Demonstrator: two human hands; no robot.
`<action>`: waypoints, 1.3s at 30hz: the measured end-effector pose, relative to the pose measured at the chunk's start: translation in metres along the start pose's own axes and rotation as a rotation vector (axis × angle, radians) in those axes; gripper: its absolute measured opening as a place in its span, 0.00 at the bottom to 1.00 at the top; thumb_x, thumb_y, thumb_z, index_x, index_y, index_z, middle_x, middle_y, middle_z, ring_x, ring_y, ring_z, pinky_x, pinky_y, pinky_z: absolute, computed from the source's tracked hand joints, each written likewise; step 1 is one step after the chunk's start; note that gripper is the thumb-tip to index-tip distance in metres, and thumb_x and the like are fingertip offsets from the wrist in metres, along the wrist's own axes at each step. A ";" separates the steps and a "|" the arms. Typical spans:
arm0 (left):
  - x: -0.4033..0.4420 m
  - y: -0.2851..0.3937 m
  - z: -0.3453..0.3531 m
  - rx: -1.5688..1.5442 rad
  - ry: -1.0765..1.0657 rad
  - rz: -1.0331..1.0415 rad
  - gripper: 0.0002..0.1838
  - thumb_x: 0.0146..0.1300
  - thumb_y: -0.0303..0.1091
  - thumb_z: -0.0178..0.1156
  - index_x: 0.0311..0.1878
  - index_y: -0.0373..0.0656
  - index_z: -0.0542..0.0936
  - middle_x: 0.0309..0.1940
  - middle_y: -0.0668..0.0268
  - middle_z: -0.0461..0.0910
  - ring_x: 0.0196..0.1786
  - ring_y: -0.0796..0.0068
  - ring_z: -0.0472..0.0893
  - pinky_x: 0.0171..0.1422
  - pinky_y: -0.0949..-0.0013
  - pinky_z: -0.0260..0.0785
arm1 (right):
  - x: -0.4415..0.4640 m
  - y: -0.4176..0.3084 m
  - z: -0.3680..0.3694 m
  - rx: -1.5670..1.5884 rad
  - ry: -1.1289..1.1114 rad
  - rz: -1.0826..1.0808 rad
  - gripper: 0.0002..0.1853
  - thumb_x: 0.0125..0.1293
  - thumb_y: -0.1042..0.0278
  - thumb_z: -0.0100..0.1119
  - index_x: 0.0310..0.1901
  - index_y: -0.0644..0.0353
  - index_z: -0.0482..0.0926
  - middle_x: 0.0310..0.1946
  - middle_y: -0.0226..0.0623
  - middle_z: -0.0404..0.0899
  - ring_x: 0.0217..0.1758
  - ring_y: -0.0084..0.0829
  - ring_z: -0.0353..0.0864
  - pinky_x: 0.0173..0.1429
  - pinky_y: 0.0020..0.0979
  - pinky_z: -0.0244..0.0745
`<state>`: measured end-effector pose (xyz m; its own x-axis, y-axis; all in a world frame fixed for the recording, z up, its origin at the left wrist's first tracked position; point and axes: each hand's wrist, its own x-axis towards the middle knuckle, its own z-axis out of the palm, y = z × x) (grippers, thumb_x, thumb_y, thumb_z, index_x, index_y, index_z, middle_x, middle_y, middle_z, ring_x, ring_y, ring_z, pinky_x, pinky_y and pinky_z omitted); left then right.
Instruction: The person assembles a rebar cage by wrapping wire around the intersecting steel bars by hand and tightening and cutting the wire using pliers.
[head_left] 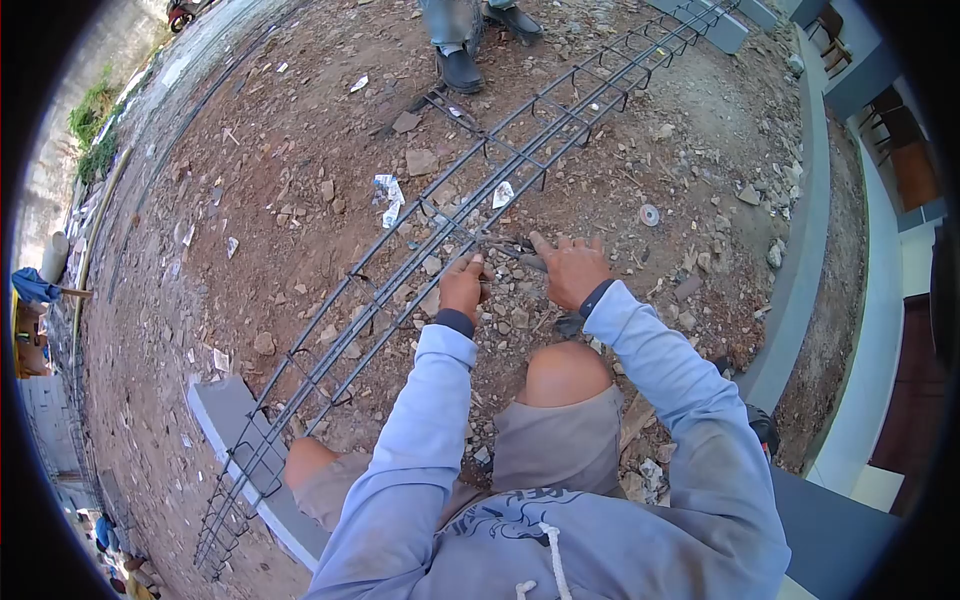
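A long rebar cage [440,235] of dark bars and square stirrups runs diagonally in front of me. My right hand [578,272] is closed round the handles of a pair of pincers [515,248], whose head reaches the near bars of the cage. Close beside it, my left hand [463,287] is held with thumb and fingers pinched together, just below the same bars. Whatever lies between those fingers is too small to make out.
Grey beams [235,415] support the cage near its ends. Across the cage stands another person [458,45], seen by legs and shoes. Stones and paper scraps [388,200] litter the soil. A low concrete edge [800,290] borders the right, with chairs [890,115] beyond.
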<state>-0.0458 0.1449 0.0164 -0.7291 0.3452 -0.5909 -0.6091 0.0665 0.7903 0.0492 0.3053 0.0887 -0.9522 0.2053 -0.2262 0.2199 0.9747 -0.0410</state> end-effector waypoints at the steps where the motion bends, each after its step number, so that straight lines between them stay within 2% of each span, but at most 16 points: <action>1: 0.000 -0.001 0.000 -0.007 0.003 -0.010 0.15 0.68 0.37 0.50 0.53 0.41 0.75 0.23 0.70 0.74 0.16 0.84 0.66 0.19 0.79 0.62 | -0.001 -0.002 -0.004 -0.028 0.015 -0.008 0.34 0.56 0.59 0.58 0.66 0.49 0.62 0.47 0.46 0.76 0.52 0.45 0.76 0.61 0.59 0.57; 4: 0.001 -0.002 0.000 -0.042 -0.004 -0.036 0.15 0.68 0.37 0.51 0.53 0.41 0.75 0.24 0.70 0.75 0.16 0.84 0.67 0.19 0.78 0.63 | -0.003 -0.006 -0.006 -0.116 0.058 -0.012 0.31 0.60 0.59 0.54 0.66 0.49 0.62 0.47 0.45 0.76 0.52 0.45 0.75 0.61 0.62 0.56; 7: 0.002 -0.002 0.002 -0.077 0.025 -0.044 0.17 0.68 0.35 0.51 0.55 0.36 0.73 0.24 0.65 0.77 0.15 0.82 0.63 0.18 0.76 0.56 | -0.003 -0.011 -0.009 -0.178 0.027 0.009 0.28 0.64 0.59 0.49 0.66 0.49 0.62 0.47 0.46 0.76 0.52 0.47 0.75 0.61 0.63 0.55; 8: 0.003 -0.003 -0.001 -0.057 0.000 -0.042 0.15 0.68 0.36 0.52 0.53 0.40 0.74 0.24 0.69 0.77 0.16 0.84 0.66 0.20 0.78 0.63 | -0.004 -0.011 -0.009 -0.200 0.040 0.016 0.27 0.64 0.59 0.47 0.66 0.49 0.62 0.48 0.46 0.75 0.52 0.47 0.75 0.60 0.63 0.56; 10: 0.001 -0.001 0.002 -0.073 0.018 -0.045 0.15 0.68 0.36 0.52 0.54 0.41 0.74 0.24 0.68 0.77 0.16 0.84 0.67 0.20 0.78 0.63 | -0.005 -0.016 -0.005 -0.239 0.068 0.024 0.25 0.66 0.58 0.44 0.65 0.49 0.63 0.48 0.47 0.75 0.52 0.47 0.75 0.60 0.64 0.57; 19: 0.012 -0.013 -0.003 -0.073 -0.010 -0.017 0.19 0.68 0.34 0.51 0.61 0.45 0.69 0.25 0.70 0.78 0.17 0.85 0.69 0.21 0.79 0.66 | -0.007 -0.019 0.007 -0.082 0.075 0.066 0.25 0.64 0.60 0.46 0.63 0.54 0.65 0.48 0.50 0.76 0.52 0.47 0.75 0.60 0.62 0.58; 20: 0.012 -0.013 -0.002 -0.082 -0.010 -0.018 0.19 0.68 0.34 0.51 0.61 0.46 0.69 0.25 0.71 0.78 0.17 0.85 0.69 0.21 0.78 0.66 | -0.009 -0.019 0.007 -0.072 0.089 0.058 0.25 0.63 0.61 0.47 0.63 0.55 0.66 0.46 0.50 0.77 0.50 0.46 0.76 0.57 0.55 0.64; 23: 0.006 -0.010 0.001 -0.110 -0.013 -0.040 0.20 0.68 0.34 0.51 0.62 0.46 0.68 0.25 0.72 0.77 0.18 0.86 0.70 0.21 0.78 0.66 | -0.006 -0.020 0.027 -0.103 0.160 0.068 0.25 0.63 0.62 0.47 0.62 0.56 0.66 0.44 0.49 0.77 0.48 0.45 0.77 0.51 0.46 0.70; 24: 0.007 -0.009 0.001 -0.100 -0.014 -0.041 0.20 0.68 0.34 0.51 0.62 0.46 0.68 0.24 0.72 0.77 0.19 0.86 0.71 0.21 0.78 0.66 | -0.008 -0.021 0.025 -0.092 0.187 0.076 0.26 0.60 0.67 0.49 0.61 0.60 0.66 0.41 0.49 0.77 0.47 0.45 0.77 0.46 0.40 0.74; 27: 0.007 -0.007 0.001 -0.108 -0.026 -0.058 0.21 0.67 0.34 0.51 0.63 0.46 0.67 0.24 0.73 0.77 0.19 0.86 0.71 0.21 0.79 0.66 | -0.009 -0.022 0.017 -0.102 0.159 0.037 0.23 0.63 0.64 0.45 0.59 0.61 0.68 0.43 0.49 0.78 0.47 0.45 0.78 0.48 0.42 0.71; 31: 0.006 -0.008 0.004 -0.125 0.059 -0.080 0.12 0.67 0.36 0.52 0.51 0.47 0.76 0.24 0.73 0.77 0.19 0.85 0.71 0.22 0.78 0.66 | -0.006 -0.019 0.017 0.013 0.011 -0.012 0.27 0.54 0.66 0.52 0.58 0.64 0.69 0.40 0.53 0.79 0.45 0.47 0.80 0.47 0.42 0.73; 32: 0.011 -0.016 -0.001 -0.156 0.013 -0.027 0.10 0.66 0.40 0.53 0.44 0.48 0.77 0.25 0.73 0.78 0.21 0.83 0.72 0.24 0.77 0.67 | -0.005 -0.016 0.015 0.103 -0.110 -0.014 0.25 0.53 0.66 0.52 0.55 0.66 0.71 0.39 0.53 0.79 0.43 0.47 0.80 0.46 0.42 0.74; 34: 0.007 -0.012 0.001 -0.073 0.026 -0.025 0.12 0.65 0.43 0.54 0.45 0.47 0.77 0.28 0.71 0.78 0.27 0.80 0.74 0.29 0.73 0.68 | -0.004 -0.013 0.002 0.287 -0.350 -0.024 0.23 0.52 0.67 0.52 0.50 0.68 0.74 0.36 0.55 0.80 0.40 0.47 0.82 0.44 0.41 0.74; 35: 0.005 -0.010 0.001 -0.032 0.036 -0.024 0.14 0.64 0.45 0.54 0.46 0.47 0.77 0.30 0.70 0.78 0.29 0.79 0.75 0.32 0.71 0.69 | 0.000 -0.012 0.004 0.343 -0.353 -0.028 0.21 0.51 0.66 0.52 0.47 0.69 0.76 0.34 0.54 0.80 0.39 0.47 0.82 0.43 0.42 0.74; 36: 0.003 -0.010 0.003 -0.041 0.034 -0.040 0.18 0.62 0.49 0.55 0.47 0.47 0.76 0.36 0.65 0.78 0.38 0.73 0.75 0.43 0.66 0.68 | 0.003 -0.013 0.007 0.403 -0.359 -0.033 0.20 0.51 0.65 0.53 0.44 0.70 0.77 0.32 0.53 0.81 0.38 0.46 0.82 0.43 0.43 0.74; 39: 0.005 -0.010 0.010 -0.218 0.012 -0.168 0.21 0.62 0.50 0.54 0.50 0.44 0.74 0.41 0.62 0.77 0.45 0.66 0.75 0.52 0.61 0.66 | 0.007 -0.006 0.007 0.617 -0.493 -0.035 0.17 0.53 0.62 0.55 0.37 0.70 0.79 0.28 0.48 0.81 0.34 0.41 0.83 0.36 0.40 0.75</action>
<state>-0.0400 0.1553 0.0075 -0.6151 0.3349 -0.7138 -0.7736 -0.0812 0.6285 0.0428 0.3005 0.0802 -0.7884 -0.0285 -0.6145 0.4067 0.7252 -0.5556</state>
